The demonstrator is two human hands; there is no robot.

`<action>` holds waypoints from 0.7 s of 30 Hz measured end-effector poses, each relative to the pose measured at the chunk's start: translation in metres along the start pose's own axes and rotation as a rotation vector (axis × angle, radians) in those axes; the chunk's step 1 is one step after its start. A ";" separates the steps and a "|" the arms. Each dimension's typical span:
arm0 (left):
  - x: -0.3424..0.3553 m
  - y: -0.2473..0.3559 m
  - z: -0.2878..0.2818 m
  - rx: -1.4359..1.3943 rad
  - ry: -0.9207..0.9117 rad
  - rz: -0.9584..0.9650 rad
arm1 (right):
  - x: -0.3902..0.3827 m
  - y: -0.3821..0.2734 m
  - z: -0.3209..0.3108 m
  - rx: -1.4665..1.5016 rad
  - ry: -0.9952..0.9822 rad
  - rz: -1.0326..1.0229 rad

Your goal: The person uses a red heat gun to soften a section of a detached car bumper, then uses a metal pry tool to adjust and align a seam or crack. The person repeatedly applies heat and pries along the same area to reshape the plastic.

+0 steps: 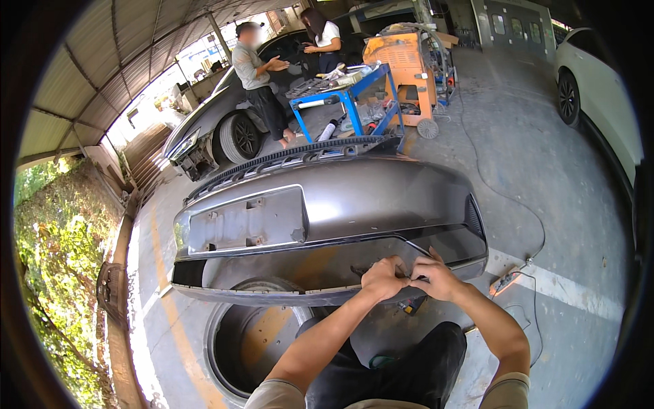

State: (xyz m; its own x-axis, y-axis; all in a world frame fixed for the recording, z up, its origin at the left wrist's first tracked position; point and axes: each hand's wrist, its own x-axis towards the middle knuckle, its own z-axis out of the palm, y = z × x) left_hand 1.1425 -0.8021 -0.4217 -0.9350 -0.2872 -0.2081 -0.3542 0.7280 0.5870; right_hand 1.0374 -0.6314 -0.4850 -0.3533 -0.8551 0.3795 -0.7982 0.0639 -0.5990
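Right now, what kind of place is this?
Probably a car repair shop: there's a big grey bumper not attached to any car, a blue cart piled with what look like tools, and a white car parked nearby.

A glossy dark-grey car bumper shell (381, 194), long and curved, stretches across the centre of the frame, its recessed rectangular panel (231, 221) left of centre. A wide opening runs along its lower part, above a narrow dark lower edge (259, 298). A thin silvery rod-like piece (413, 246) slants down rightward at that opening, right of the frame's centre.
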 end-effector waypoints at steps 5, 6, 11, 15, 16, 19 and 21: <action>-0.001 -0.005 -0.002 -0.053 -0.057 0.138 | 0.005 0.014 -0.009 0.127 -0.179 0.186; 0.001 -0.010 -0.001 -0.058 -0.059 0.159 | 0.006 0.013 -0.008 0.148 -0.180 0.214; 0.007 -0.023 -0.003 -0.104 -0.105 0.210 | 0.008 0.017 0.002 0.196 -0.136 0.253; 0.013 -0.016 -0.002 -0.107 -0.154 0.253 | 0.012 0.030 -0.006 0.227 -0.167 0.306; 0.020 -0.020 -0.006 -0.131 -0.173 0.338 | 0.016 0.032 -0.011 0.266 -0.179 0.286; 0.022 -0.030 -0.002 -0.120 -0.133 0.338 | 0.020 0.030 -0.007 0.298 -0.278 0.330; 0.023 -0.030 -0.005 -0.157 -0.151 0.262 | 0.019 0.025 -0.013 0.230 -0.329 0.295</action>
State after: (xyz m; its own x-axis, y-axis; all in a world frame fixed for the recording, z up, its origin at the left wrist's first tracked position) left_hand 1.1319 -0.8330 -0.4403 -0.9900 0.0009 -0.1407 -0.1056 0.6566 0.7468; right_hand 1.0046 -0.6390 -0.4834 -0.3458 -0.9370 -0.0501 -0.5462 0.2444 -0.8012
